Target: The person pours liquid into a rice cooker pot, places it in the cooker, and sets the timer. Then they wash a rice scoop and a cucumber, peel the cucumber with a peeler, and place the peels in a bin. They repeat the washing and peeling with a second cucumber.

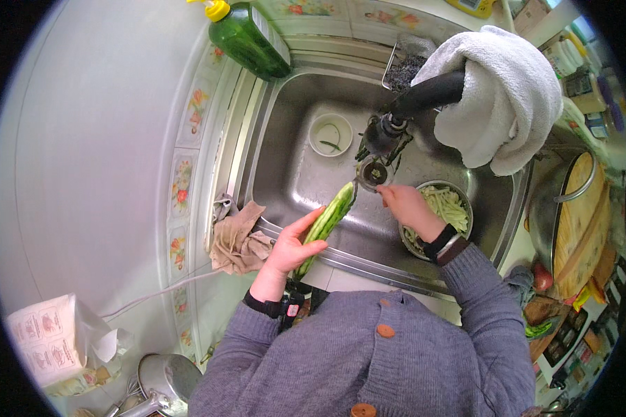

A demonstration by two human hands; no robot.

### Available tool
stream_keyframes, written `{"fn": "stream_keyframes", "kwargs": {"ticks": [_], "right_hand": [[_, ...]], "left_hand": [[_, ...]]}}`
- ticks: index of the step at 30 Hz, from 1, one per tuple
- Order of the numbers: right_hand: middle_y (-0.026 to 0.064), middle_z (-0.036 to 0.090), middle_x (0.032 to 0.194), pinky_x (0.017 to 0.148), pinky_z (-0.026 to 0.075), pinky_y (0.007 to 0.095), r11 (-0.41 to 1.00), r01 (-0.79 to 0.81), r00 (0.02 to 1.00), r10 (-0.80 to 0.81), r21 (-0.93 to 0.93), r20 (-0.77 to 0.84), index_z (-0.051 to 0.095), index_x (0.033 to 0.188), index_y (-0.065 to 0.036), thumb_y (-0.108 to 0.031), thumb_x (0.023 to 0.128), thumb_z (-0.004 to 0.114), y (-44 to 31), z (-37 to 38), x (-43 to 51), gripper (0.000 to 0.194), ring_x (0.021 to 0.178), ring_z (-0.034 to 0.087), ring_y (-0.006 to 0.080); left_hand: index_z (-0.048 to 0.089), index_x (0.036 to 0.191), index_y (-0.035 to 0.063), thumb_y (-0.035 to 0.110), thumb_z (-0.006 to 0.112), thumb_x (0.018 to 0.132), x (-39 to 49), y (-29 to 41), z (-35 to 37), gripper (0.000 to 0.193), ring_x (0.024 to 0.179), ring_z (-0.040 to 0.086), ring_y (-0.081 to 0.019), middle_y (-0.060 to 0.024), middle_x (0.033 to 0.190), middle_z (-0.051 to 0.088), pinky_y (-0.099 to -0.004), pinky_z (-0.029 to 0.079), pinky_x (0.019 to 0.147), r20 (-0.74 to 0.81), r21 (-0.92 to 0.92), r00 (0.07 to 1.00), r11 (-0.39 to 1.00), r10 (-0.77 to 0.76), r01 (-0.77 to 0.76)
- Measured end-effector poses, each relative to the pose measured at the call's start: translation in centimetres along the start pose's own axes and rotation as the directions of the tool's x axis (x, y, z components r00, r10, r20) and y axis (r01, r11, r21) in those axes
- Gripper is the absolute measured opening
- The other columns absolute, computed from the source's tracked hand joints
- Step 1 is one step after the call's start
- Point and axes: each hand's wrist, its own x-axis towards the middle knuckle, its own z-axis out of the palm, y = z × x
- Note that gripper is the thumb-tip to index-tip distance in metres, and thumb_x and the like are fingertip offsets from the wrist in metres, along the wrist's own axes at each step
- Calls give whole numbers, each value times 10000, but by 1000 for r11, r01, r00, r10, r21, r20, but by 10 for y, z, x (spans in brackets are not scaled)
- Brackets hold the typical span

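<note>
My left hand (292, 245) holds a partly peeled cucumber (324, 229) lengthwise, tilted with its tip towards the drain. Dark green skin remains in stripes along it. At the drain (375, 173), the fingers of my right hand (409, 208) are drawn together; whether a small tool sits between them is unclear. Dark peel strips (395, 154) lie around the drain, under the black faucet head (383, 134). Partly beneath my right wrist stands a metal bowl (468, 206) of pale green cut vegetable pieces (443, 204). A white bowl (313, 127) holds a thin green strip.
A metal sink (292, 172) surrounds the bowls. A white towel (501, 99) drapes over the faucet (430, 94). The green pump bottle (248, 41) stands at the back left corner, a beige cloth (240, 237) on the left rim. To the right is a wooden board (581, 229).
</note>
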Motion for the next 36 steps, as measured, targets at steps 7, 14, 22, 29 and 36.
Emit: {"fn": "stream_keyframes", "kwargs": {"ticks": [7, 14, 22, 29, 36], "right_hand": [[46, 544, 592, 510, 420, 299, 888, -91, 988, 24, 450, 153, 562, 844, -28, -355, 903, 553, -12, 19, -14, 332, 540, 525, 124], [134, 541, 649, 520, 417, 363, 873, 481, 874, -485, 84, 41, 567, 802, -43, -215, 873, 570, -44, 28, -44, 186, 562, 542, 292], [114, 571, 657, 522, 433, 435, 847, 508, 861, -503, -159, 69, 531, 719, -69, -299, 882, 553, -43, 28, -45, 283, 596, 567, 345], [98, 520, 570, 462, 398, 366, 944, 264, 932, -198, 199, -302, 587, 790, -54, -346, 943, 433, -26, 37, -3, 364, 485, 529, 244], [-14, 532, 608, 481, 389, 253, 826, -71, 988, -18, 559, 152, 604, 791, -11, -263, 869, 626, -31, 45, -24, 266, 527, 478, 64]], "left_hand": [[330, 1376, 72, 472, 352, 967, 17, -1, 12, 572, 827, 563, -138, -123, 1091, 583, -299, 503, 707, -74, -660, 989, 750, -125, 45], [351, 1375, 72, 562, 332, 939, 26, 0, 17, 656, 768, 549, -127, -51, 1006, 592, -280, 480, 613, 45, -830, 967, 530, -249, 175], [349, 1380, 100, 557, 327, 944, 24, -3, 18, 632, 676, 536, -121, -19, 872, 556, -252, 471, 580, 69, -764, 971, 613, -230, 200], [388, 1360, 99, 572, 317, 940, 24, -4, 20, 637, 675, 513, -108, -10, 852, 530, -249, 467, 570, 61, -702, 949, 663, -308, 260], [514, 1154, 54, 578, 352, 929, 26, -4, 17, 593, 682, 536, -117, -38, 875, 551, -259, 469, 551, -113, -645, 938, 742, -329, 182]]}}
